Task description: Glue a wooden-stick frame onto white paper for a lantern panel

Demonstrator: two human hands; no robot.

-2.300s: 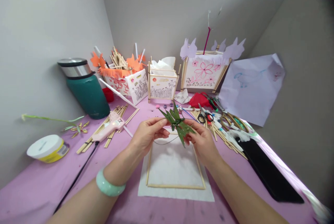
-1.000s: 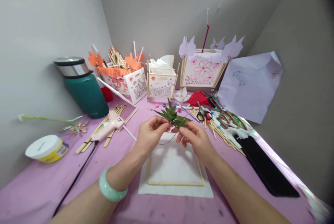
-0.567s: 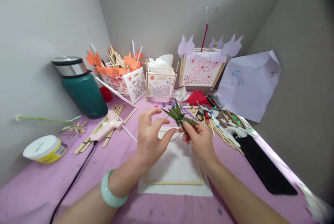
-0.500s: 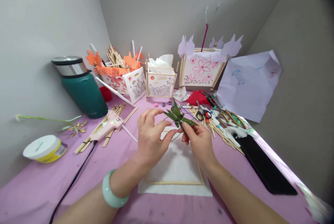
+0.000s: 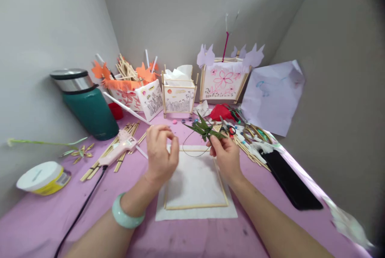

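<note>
My right hand (image 5: 227, 158) pinches a green folded-leaf piece (image 5: 206, 130) between thumb and fingers, holding it above the far right corner of a stick frame. The piece has several pointed leaf tips spreading outward, and a thin dark thread (image 5: 192, 155) loops down from its left side. My left hand (image 5: 162, 154) is raised to the left of it, fingers loosely curled, thumb apart; I see nothing held in it. Below both hands lies the rectangular frame of thin wooden sticks (image 5: 197, 206) on a white paper sheet (image 5: 192, 216).
At left are a pink glue gun (image 5: 120, 148) with a black cord, bundled sticks, a yellow-white tub (image 5: 43, 178) and a teal bottle (image 5: 90, 109). Decorated paper boxes (image 5: 179, 99) stand behind. Scissors (image 5: 231, 130), markers, sticks and a black phone-like slab (image 5: 290, 180) lie at right.
My left hand has drawn back leftward from the leaf piece, and the thread loop now shows in the gap. My right hand keeps its hold. The whole view has shifted slightly.
</note>
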